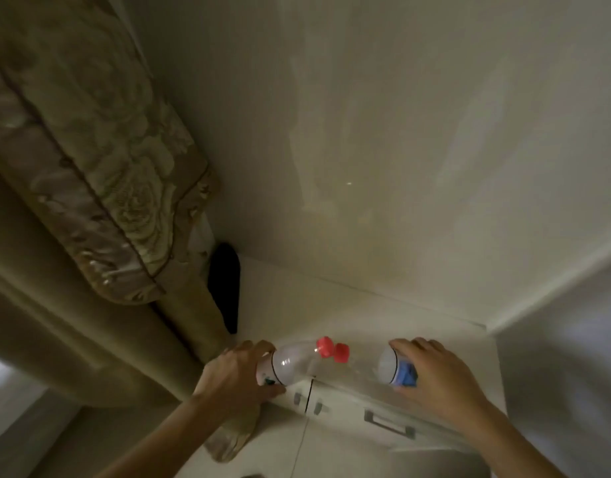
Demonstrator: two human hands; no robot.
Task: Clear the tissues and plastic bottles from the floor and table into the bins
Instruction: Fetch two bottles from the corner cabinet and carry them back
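My left hand (236,370) grips a clear plastic bottle (293,360) with a red cap, held on its side with the cap pointing right. My right hand (435,372) grips a second clear bottle (388,365) with a blue label, also on its side; its red cap points left and nearly meets the first bottle's cap. Both bottles hover just above the white cabinet top (331,312). No tissue and no bin is in view.
The white cabinet has drawers with metal handles (388,422) on its front. A floral-patterned curtain (90,160) hangs at the left, with a dark object (224,288) behind it in the corner. A pale wall fills the upper frame.
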